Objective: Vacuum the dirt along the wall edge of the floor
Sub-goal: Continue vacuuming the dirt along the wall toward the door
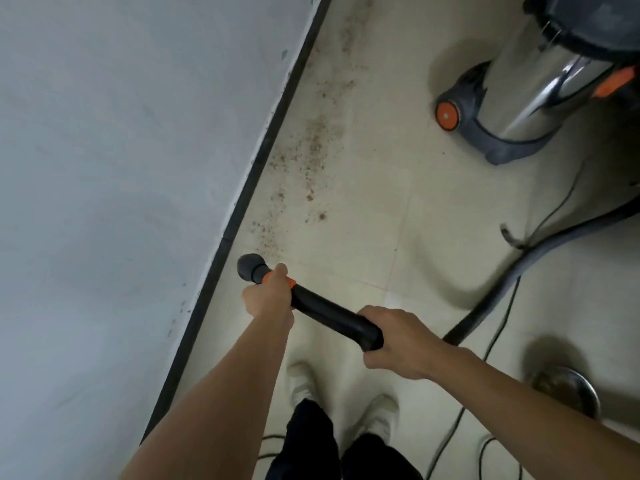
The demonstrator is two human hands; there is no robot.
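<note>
Both hands wrap the wand [329, 311]: your left hand [268, 296] behind the nozzle [250, 266], right hand [398, 344] at its bend. Beyond your grip, dirt [311, 150] lines the wall [104, 168]; the nozzle's mouth is hidden, perhaps touching the floor [381, 220].

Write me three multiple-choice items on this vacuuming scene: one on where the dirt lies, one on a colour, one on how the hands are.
1. The dirt lies: A ahead of the nozzle, along the dark skirting; B behind the nozzle; C far from the skirting.
2. The band on the wand is: A blue; B orange; C green.
3. The wand is gripped by: A the left hand only; B the right hand only; C both hands.

Key: 1 A, brown specks trail beside the skirting beyond the nozzle; 2 B, orange shows at the left hand; 3 C, fingers of both hands curl round the wand.
</note>
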